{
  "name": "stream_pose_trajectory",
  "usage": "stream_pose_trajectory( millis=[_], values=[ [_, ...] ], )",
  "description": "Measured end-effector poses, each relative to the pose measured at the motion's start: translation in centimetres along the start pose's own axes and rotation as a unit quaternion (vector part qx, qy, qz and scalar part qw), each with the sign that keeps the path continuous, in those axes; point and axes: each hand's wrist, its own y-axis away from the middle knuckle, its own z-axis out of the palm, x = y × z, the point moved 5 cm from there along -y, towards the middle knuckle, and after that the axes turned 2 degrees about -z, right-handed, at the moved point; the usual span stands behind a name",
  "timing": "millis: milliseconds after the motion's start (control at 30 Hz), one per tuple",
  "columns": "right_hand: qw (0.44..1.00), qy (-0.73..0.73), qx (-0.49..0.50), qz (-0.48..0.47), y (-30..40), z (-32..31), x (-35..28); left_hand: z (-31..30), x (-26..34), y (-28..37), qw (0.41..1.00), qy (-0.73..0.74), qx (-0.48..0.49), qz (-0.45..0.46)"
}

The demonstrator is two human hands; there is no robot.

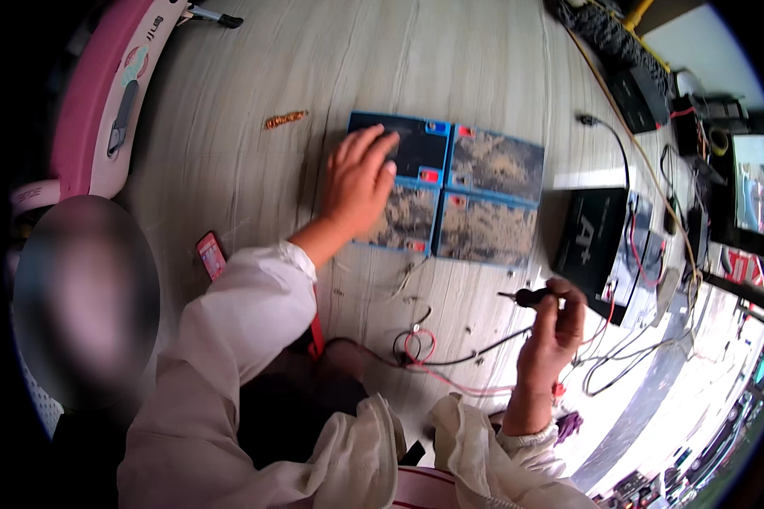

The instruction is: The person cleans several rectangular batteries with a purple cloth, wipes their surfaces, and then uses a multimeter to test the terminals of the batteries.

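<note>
Four block-shaped batteries with blue casings stand close together on the tiled floor. My left hand [360,178] lies spread over the left pair, its fingertips on the dark, clean top of the upper left battery [414,149]. Dried dirt coats the tops of the upper right battery [496,162], the lower right battery [487,232] and the lower left battery [407,216], which my wrist partly hides. Red and blue terminal spots show at their corners. To the lower right, my right hand [554,324] holds a short screwdriver [528,296] with a dark handle, its tip pointing left, clear of the batteries.
Red and black cables [426,362] curl across the floor before me, among small scattered parts. A black box [589,242] with wires stands right of the batteries. A copper-coloured coil [285,119] and a phone [211,256] lie left. A pink and white scooter body [102,95] stands upper left.
</note>
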Motion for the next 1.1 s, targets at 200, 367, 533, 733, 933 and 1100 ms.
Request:
stream_pose_trajectory(
  millis=[200, 367, 533, 733, 933, 1100],
  values=[
    [0.985, 0.167, -0.026, -0.041, 6.4, -2.4, 10.1, -5.0, 2.2, 3.6, 0.994, 0.074, 0.023, 0.076],
    [0.945, 0.304, -0.121, -0.012, 8.6, -2.5, 13.2, -1.9, 5.7, 12.2, 0.945, 0.166, -0.237, 0.154],
    [0.946, 0.302, -0.105, 0.055, 10.6, -4.6, 14.3, 2.0, 5.7, 18.2, 0.909, 0.047, -0.35, 0.223],
    [0.958, 0.257, -0.086, 0.092, 12.4, -6.0, 16.3, 5.1, 5.9, 18.0, 0.899, 0.01, -0.335, 0.281],
    [0.946, 0.294, -0.096, 0.101, 13.6, -5.0, 16.0, 7.4, 6.3, 17.4, 0.875, -0.04, -0.375, 0.303],
    [0.929, 0.351, 0.077, 0.09, 12.8, -9.9, 14.4, 7.1, 7.0, 16.6, 0.89, 0.029, -0.356, 0.283]
  ],
)
